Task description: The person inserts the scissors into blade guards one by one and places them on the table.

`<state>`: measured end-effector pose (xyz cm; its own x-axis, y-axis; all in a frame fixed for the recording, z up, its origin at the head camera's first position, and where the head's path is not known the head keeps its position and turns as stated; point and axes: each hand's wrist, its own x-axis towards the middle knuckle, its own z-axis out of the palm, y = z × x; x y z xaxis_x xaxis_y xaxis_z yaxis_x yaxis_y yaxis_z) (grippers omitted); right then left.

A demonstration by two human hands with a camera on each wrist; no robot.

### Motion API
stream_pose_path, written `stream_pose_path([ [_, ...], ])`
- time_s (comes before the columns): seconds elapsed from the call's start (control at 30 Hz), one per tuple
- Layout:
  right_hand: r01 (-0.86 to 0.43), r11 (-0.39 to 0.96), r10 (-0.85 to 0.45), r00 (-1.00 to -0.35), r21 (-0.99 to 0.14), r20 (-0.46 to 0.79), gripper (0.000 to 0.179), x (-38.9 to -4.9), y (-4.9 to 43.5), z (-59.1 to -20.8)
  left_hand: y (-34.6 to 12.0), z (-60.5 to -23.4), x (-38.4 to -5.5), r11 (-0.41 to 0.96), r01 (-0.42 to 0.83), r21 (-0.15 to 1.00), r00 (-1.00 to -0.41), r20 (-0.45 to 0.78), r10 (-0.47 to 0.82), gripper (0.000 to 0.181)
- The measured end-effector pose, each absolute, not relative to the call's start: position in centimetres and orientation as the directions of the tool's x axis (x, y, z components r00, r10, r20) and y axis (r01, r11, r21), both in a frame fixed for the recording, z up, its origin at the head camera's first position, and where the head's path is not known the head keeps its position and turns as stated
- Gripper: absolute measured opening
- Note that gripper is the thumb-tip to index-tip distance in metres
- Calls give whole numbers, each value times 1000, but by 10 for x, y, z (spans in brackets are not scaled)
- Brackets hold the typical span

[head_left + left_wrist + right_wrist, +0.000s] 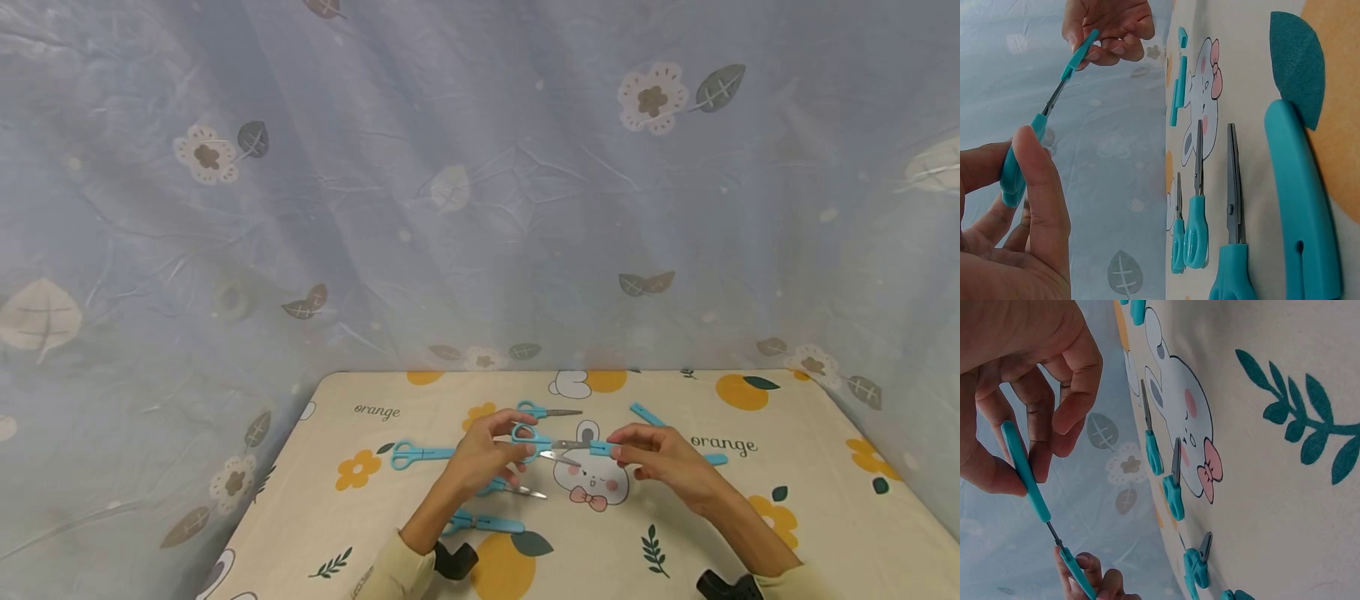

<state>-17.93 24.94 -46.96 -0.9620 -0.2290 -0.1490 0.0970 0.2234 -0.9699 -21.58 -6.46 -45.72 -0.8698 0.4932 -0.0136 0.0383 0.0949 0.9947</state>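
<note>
My left hand (pixel 487 454) holds a pair of light-blue scissors (pixel 525 433) by the handles, raised over the table. My right hand (pixel 660 462) pinches a blue blade sheath (pixel 602 448) between thumb and fingers. In the left wrist view the sheath (pixel 1079 55) covers the front of the blades, and a short stretch of bare metal (pixel 1055 98) shows between it and the handles. The right wrist view has the sheath (pixel 1025 472) in line with the scissors. Below the hands lie several unsheathed scissors, among them one pair (pixel 562 412) farther back and one (pixel 528 492) nearer.
Sheathed scissors lie left of the hands (pixel 423 454) and near the front (pixel 487 523). Loose blue sheaths lie at the right, one behind the right hand (pixel 647 413) and one beyond its wrist (pixel 716 459). A printed cloth (pixel 592 558) covers the table; a patterned curtain (pixel 480 250) hangs behind.
</note>
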Motion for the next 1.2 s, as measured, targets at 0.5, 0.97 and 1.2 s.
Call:
stream_pose_path([
  [0.5,73,220,-253,-959,-973,-129,36,-185,246,-473,-61,-454,-216,88,62,994,-868,10,497,33],
  [0.97,34,202,-292,-952,-979,-94,38,-182,241,-468,-59,-453,-215,107,87,990,-857,20,515,32],
  [1.2,6,196,-288,-955,-981,-64,37,-182,236,-469,-57,-456,-216,92,104,990,-856,42,515,31],
])
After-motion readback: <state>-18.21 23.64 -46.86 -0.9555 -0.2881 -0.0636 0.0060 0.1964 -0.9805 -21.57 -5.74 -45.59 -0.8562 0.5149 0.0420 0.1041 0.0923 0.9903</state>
